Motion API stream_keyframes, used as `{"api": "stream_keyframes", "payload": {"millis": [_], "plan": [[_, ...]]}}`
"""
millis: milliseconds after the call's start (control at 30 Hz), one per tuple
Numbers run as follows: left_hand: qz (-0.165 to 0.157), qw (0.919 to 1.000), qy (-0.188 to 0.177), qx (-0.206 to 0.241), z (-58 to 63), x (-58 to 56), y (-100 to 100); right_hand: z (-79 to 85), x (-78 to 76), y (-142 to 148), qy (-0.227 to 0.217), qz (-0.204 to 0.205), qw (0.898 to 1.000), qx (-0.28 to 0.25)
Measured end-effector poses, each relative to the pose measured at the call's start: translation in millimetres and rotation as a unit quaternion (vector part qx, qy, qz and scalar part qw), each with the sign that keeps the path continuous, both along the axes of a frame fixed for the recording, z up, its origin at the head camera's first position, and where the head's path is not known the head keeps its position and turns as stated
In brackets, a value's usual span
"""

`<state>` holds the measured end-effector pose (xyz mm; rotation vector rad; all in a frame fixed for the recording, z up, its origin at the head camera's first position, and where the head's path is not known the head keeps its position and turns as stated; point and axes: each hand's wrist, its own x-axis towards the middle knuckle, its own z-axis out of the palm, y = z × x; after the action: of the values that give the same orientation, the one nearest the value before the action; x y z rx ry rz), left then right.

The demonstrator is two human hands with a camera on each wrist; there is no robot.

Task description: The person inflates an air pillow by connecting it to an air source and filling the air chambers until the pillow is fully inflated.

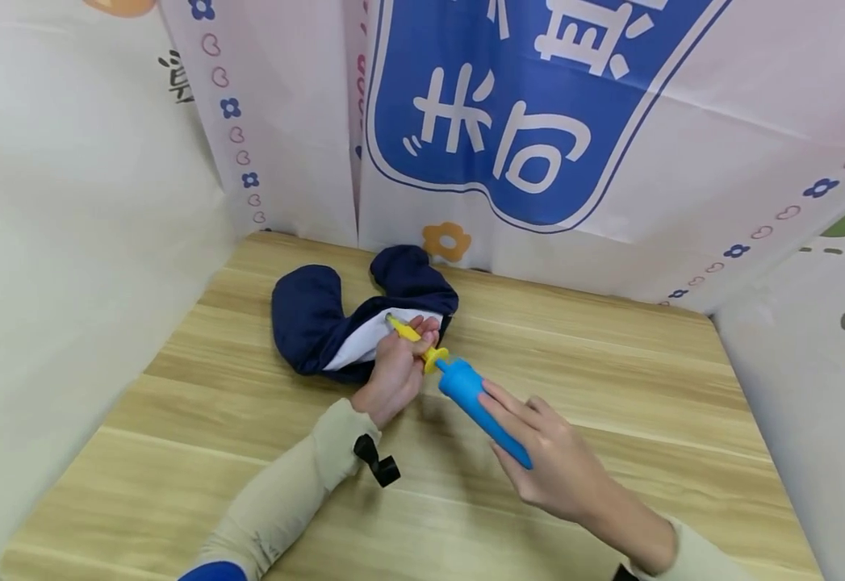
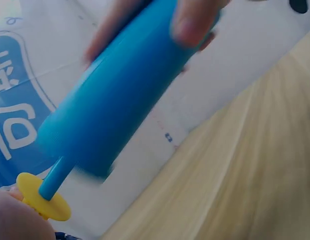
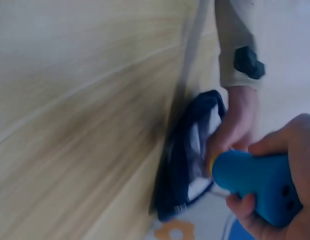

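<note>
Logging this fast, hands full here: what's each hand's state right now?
Left hand: closed, holding the yellow nozzle at the navy cushion.
Right hand: closed, holding the blue cylinder.

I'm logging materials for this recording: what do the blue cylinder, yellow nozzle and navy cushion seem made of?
Blue cylinder: probably smooth, satin plastic, from its even color and soft sheen.
Yellow nozzle: likely molded plastic; its thin flange looks stiff.
Navy cushion: soft fabric, perhaps velvety, given its creases and rounded lobes; the fiber can't be told.
</note>
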<state>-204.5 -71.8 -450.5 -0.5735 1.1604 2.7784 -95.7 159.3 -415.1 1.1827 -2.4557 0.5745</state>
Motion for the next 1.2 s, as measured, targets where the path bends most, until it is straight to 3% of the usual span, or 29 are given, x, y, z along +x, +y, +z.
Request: {"api": "stream_keyframes", "payload": {"millis": [200,367,533,700,900,1000,1200], "plan": [[-0.002,0.9997,0.005,0.022,1.9,-10.4,0,23.7,32.4,44,-0.018,-0.022,1.0,0.011],[-0.002,0.9998,-0.001,0.019,3.5,-9.2,-2,40.2,48.4,59,-0.026,-0.037,0.999,0.016],[0.007,0.9998,-0.004,0.021,4.1,-0.7,5,36.8,35.9,42,0.0,-0.025,1.0,0.012],[0.015,0.9999,0.002,0.003,-0.2,8.5,12,16.1,8.4,13,0.005,-0.011,1.0,0.013],[0.004,0.9998,0.011,-0.015,-6.2,7.8,7,-7.5,-16.7,-7,0.014,0.014,1.0,0.013],[-0.002,0.9999,0.015,-0.006,-6.1,5.0,1,-6.2,-13.0,3,0.001,0.018,1.0,0.007],[-0.002,0.9999,0.005,0.013,-7.4,-3.5,3,14.3,17.8,45,-0.012,0.003,1.0,0.019]]}}
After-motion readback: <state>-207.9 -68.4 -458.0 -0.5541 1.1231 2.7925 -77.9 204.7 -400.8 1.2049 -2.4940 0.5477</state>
